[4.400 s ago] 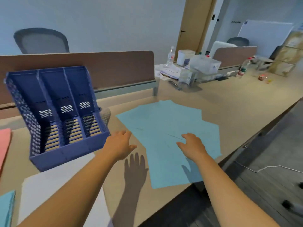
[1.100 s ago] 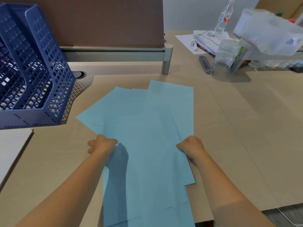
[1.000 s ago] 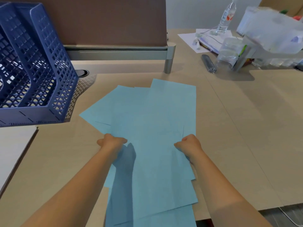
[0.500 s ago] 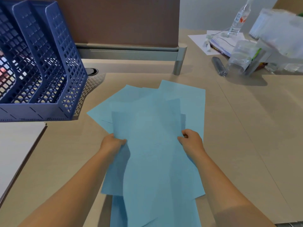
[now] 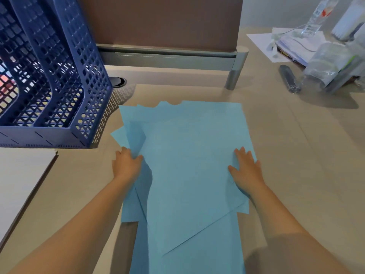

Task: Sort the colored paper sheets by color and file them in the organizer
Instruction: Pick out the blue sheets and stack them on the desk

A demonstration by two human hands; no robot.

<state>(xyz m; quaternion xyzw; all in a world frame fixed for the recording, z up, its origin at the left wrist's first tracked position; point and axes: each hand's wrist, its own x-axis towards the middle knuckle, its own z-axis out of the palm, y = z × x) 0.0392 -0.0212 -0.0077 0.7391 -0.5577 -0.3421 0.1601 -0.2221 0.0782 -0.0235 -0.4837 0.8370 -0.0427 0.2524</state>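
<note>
On the desk, beside the organizer: blue sheets being squared into one pile, none filed yet.

Left hand pinches the pile's left edge, fingers curled under it; right hand lies flat, fingers straight, pressing the right edge. One organizer, three slots visible, no blue paper in them; the overlapping sheets, at least four, cannot be counted exactly. White sheets wait at left.

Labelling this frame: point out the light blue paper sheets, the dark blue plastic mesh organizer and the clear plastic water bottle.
light blue paper sheets (image 5: 189, 165), head view, middle of top sheet
dark blue plastic mesh organizer (image 5: 87, 80), head view, right side wall
clear plastic water bottle (image 5: 318, 15), head view, its body
</note>
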